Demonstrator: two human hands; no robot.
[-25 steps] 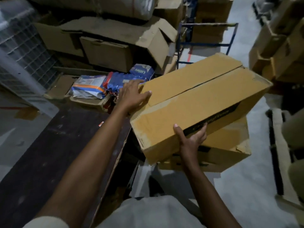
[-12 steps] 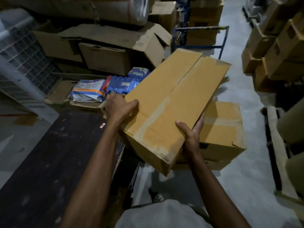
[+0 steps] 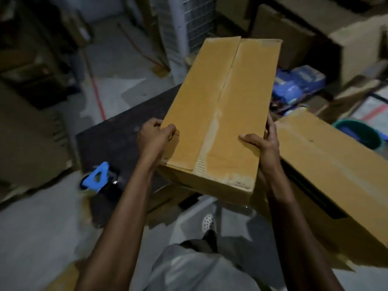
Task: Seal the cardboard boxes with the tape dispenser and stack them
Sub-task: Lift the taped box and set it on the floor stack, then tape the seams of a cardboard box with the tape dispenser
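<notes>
The long cardboard box [image 3: 220,114] hangs above the dark table [image 3: 117,141], its near end held between both hands. The left hand [image 3: 156,137] curls its fingers over the left top edge; the right hand [image 3: 263,143] lays its thumb on top, fingers down the side wall. It is best set down flat, seam upward, near the blue tape dispenser [image 3: 97,178]. The card is smooth and tan, with pale scuffed strips along the centre seam
</notes>
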